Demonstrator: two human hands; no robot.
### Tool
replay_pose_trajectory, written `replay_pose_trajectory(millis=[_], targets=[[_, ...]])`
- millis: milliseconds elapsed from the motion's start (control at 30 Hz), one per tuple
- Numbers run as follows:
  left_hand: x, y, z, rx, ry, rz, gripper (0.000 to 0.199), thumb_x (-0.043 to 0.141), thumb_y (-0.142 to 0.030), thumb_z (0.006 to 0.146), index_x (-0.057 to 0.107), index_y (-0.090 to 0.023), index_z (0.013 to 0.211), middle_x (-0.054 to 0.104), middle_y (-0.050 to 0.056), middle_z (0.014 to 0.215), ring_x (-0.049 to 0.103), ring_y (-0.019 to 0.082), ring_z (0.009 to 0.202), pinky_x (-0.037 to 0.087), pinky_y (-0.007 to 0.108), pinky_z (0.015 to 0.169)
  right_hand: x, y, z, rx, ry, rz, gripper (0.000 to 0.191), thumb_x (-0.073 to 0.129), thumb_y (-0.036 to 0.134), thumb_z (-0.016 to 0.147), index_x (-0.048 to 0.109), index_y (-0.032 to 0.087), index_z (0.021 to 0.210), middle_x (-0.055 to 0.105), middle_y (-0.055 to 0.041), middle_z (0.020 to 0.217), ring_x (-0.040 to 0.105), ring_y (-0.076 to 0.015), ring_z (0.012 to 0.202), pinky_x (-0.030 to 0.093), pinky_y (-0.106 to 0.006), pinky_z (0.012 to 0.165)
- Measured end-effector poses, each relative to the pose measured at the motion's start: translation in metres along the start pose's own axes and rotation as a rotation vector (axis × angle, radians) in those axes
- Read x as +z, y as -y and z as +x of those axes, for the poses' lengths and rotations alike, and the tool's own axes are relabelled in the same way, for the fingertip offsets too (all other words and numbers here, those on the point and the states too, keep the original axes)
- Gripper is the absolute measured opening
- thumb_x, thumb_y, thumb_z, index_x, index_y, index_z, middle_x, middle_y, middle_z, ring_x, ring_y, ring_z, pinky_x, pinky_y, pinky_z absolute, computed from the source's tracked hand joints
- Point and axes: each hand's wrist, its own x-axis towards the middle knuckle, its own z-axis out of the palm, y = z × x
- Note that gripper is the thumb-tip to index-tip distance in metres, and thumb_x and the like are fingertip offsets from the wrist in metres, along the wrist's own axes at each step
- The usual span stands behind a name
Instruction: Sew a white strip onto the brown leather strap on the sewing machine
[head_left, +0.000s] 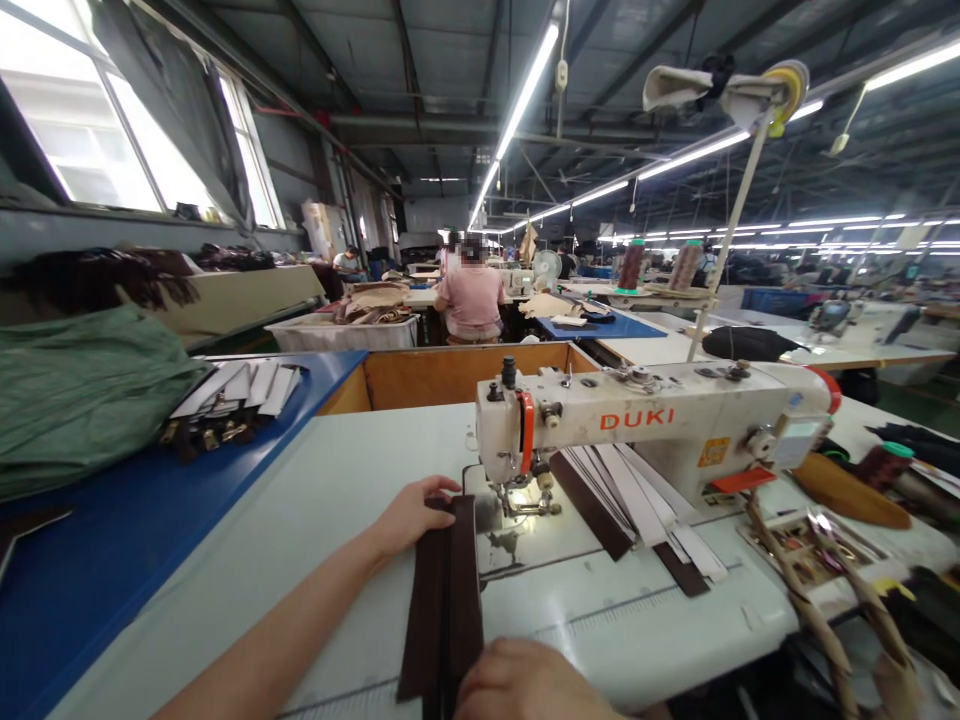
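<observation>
Two dark brown strips (465, 570) lie side by side on the pale table, left of the white sewing machine (585, 410). At their far end is my left hand (415, 515), its thumb and fingers closed on the strips' top edge. My right hand (525, 682) rests at the near end of the strips, at the bottom of the view, fingers curled; its fingertips are hidden. The lit needle area (529, 500) is to the right of my left hand, apart from the strips. Under the machine arm lies a fan of white and brown strips (622, 490).
A blue surface (225, 450) on the left holds a green cloth (82, 390) and white strips with metal clasps (240, 388). At the right, a tray (817, 550) holds small tools. A person in pink (474, 300) sits further off. A thread stand (731, 220) rises behind the machine.
</observation>
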Motion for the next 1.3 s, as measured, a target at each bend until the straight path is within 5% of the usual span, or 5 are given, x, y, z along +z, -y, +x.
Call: replay_pose_trajectory(millis=[167, 367, 467, 700, 1300], targets=[[0.004, 0.005, -0.003, 0.101, -0.024, 0.176, 0.028, 0.07, -0.017, 0.052, 0.074, -0.02, 0.08, 0.07, 0.003, 0.078, 0.061, 0.026, 0.081, 0.042, 0.033, 0.08, -0.017, -0.011, 0.014, 0.285, 0.087, 0.021, 0.045, 0.068, 0.042, 0.08, 0.062, 0.014, 0.115, 0.064, -0.0104, 0.123, 0.056, -0.024, 0.115, 0.047, -0.033, 0.101], [0.0, 0.014, -0.006, 0.236, -0.106, 0.275, 0.02, 0.066, -0.038, 0.062, 0.075, -0.026, 0.075, 0.071, 0.006, 0.086, 0.058, 0.031, 0.093, 0.039, 0.042, 0.095, -0.007, -0.015, 0.013, 0.229, 0.13, -0.072, 0.046, 0.062, 0.045, 0.086, 0.055, 0.015, 0.12, 0.059, -0.0099, 0.13, 0.05, -0.0242, 0.124, 0.044, -0.036, 0.105], [-0.004, 0.02, -0.003, 0.287, -0.096, 0.34, 0.022, 0.063, -0.041, 0.065, 0.075, -0.027, 0.076, 0.07, 0.007, 0.086, 0.059, 0.031, 0.092, 0.041, 0.042, 0.093, -0.036, -0.02, 0.006, 0.263, 0.104, -0.095, 0.041, 0.059, 0.045, 0.088, 0.056, 0.017, 0.118, 0.06, -0.0088, 0.127, 0.053, -0.0225, 0.118, 0.045, -0.034, 0.101], [-0.01, 0.028, 0.006, 0.37, -0.08, 0.542, 0.029, 0.057, -0.047, 0.07, 0.073, -0.026, 0.081, 0.07, 0.008, 0.093, 0.061, 0.03, 0.093, 0.044, 0.039, 0.092, -0.117, -0.064, -0.018, 0.921, 0.11, -0.445, 0.022, 0.057, 0.017, 0.083, 0.061, 0.012, 0.103, 0.064, -0.0134, 0.104, 0.057, -0.0287, 0.101, 0.05, -0.042, 0.086], [-0.009, 0.031, -0.005, 0.575, -0.079, 0.897, 0.052, 0.037, -0.055, 0.086, 0.072, -0.019, 0.097, 0.068, 0.011, 0.102, 0.063, 0.026, 0.097, 0.049, 0.04, 0.094, -0.117, -0.082, -0.009, 1.127, 0.181, -0.452, 0.022, 0.05, 0.013, 0.089, 0.056, 0.011, 0.11, 0.066, -0.0097, 0.102, 0.063, -0.0206, 0.09, 0.051, -0.037, 0.079]])
